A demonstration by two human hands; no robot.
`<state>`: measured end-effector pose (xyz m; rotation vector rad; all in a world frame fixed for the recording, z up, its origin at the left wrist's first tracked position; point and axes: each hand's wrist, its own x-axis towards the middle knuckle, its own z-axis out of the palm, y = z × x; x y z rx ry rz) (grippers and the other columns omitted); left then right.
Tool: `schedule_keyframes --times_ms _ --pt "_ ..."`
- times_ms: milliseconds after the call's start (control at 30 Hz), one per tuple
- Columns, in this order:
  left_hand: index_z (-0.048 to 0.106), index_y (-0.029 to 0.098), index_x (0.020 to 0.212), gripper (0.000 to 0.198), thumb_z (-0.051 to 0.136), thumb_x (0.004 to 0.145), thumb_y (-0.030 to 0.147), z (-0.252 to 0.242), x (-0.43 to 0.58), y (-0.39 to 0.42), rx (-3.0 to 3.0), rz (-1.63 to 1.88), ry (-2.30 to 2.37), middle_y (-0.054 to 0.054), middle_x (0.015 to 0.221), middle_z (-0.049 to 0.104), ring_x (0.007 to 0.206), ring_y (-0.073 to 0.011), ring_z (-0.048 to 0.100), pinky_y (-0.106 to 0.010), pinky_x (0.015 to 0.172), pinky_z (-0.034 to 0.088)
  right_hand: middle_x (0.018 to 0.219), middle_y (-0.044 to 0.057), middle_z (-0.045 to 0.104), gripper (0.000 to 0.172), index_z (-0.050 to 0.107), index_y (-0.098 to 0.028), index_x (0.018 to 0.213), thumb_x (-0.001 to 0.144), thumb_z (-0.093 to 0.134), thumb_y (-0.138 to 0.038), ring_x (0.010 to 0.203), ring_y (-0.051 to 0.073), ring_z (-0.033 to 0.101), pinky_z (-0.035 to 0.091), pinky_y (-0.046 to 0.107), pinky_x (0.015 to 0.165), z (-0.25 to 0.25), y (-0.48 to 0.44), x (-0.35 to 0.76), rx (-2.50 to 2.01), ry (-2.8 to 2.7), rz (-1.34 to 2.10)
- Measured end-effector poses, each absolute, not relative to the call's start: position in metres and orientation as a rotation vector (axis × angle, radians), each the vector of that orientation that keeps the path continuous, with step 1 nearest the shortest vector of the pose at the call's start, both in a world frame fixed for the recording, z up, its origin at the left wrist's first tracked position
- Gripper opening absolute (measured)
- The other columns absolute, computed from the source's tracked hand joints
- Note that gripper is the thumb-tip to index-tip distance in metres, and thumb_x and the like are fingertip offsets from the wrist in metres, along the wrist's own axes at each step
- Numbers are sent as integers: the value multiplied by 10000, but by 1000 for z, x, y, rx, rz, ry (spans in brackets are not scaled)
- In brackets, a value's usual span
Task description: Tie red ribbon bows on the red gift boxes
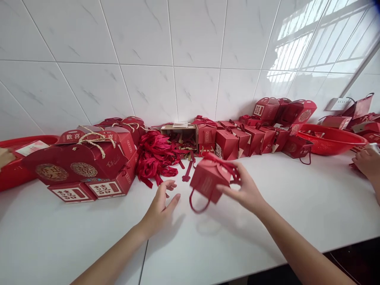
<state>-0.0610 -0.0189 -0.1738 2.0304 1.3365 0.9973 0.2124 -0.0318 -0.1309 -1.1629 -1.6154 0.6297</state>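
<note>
Head view: right hand [246, 190] clamped on a red box [206, 179], left hand [159, 208] loosely spread near it.

Wall tiles [197, 35]: barred glare, upper right
White table [234, 249]: bright, soft shadows
Held box [208, 179]: slightly blurred
Frame edges: stretched

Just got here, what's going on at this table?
A person's right hand holds a small red box, tilted, above the white table. The left hand is open, holding nothing, near a red ribbon pile. More red boxes stand along the wall. Another person's hand shows at the right edge.
</note>
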Motion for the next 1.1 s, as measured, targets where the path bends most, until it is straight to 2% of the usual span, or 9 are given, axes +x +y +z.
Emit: schedule_keyframes --times_ms 133,200,300,400,500,633,767,967,1100 --pt "325 264 1280 397 457 914 344 -184 -67 -19 2176 819 1349 -109 1299 431 1238 -265 412 -477 1019 375 1225 144 475 766 432 -206 1254 643 725 -563 1175 306 448 448 443 928 -130 34 202 -1411 -1385 138" --pt "320 259 1292 414 461 906 311 -184 -69 -21 2290 775 1332 -115 1315 422 1249 -275 401 -483 1029 374 1321 201 370 770 405 -173 1299 695 674 -568 1220 344 408 434 463 930 -139 59 195 -1632 -1374 83" --pt "324 257 1308 436 463 896 287 -180 -72 -24 2394 714 1335 -118 1318 431 1232 -285 418 -481 1012 397 1407 264 228 674 458 -109 1272 741 652 -475 1253 462 323 432 539 870 -160 78 188 -1772 -1421 78" --pt "345 257 1305 437 467 885 261 -177 -72 -25 2473 693 1330 -110 1309 450 1221 -283 428 -470 996 411 1431 277 166 674 364 -66 1355 796 590 -367 1272 471 272 388 574 908 -178 77 185 -1781 -1472 9" --pt "382 248 1288 423 467 873 240 -177 -72 -25 2530 688 1345 -104 1297 468 1203 -276 440 -455 968 426 1407 242 243 586 326 -77 1382 854 488 -275 1294 374 281 319 537 1012 -189 65 180 -1741 -1575 -57" --pt "502 235 1182 337 473 846 222 -177 -73 -23 2609 631 1475 -105 1258 508 1175 -299 457 -519 958 389 1300 159 475 355 548 -157 1201 877 455 -270 1230 317 393 366 483 1000 -202 43 160 -1654 -1857 1" --pt "558 211 1093 290 495 810 221 -175 -88 -11 2542 748 1922 -131 1230 524 1145 -344 464 -559 922 370 1413 138 431 407 530 -177 1259 886 474 -329 1308 308 346 339 483 1033 -214 27 141 -1562 -2090 99" --pt "429 72 1249 471 470 852 320 -175 -123 19 2233 870 2288 -210 1212 544 1090 -351 509 -474 892 425 1398 161 443 419 525 -181 1277 906 444 -360 1313 306 356 328 485 1038 -216 22 145 -1538 -2210 216" --pt "515 158 1222 384 434 875 302 -186 -132 29 2259 726 2229 -155 1341 502 1170 -351 464 -488 917 399 1382 160 444 359 560 -193 1213 911 435 -341 1309 304 353 324 493 1038 -213 19 147 -1526 -2230 241"
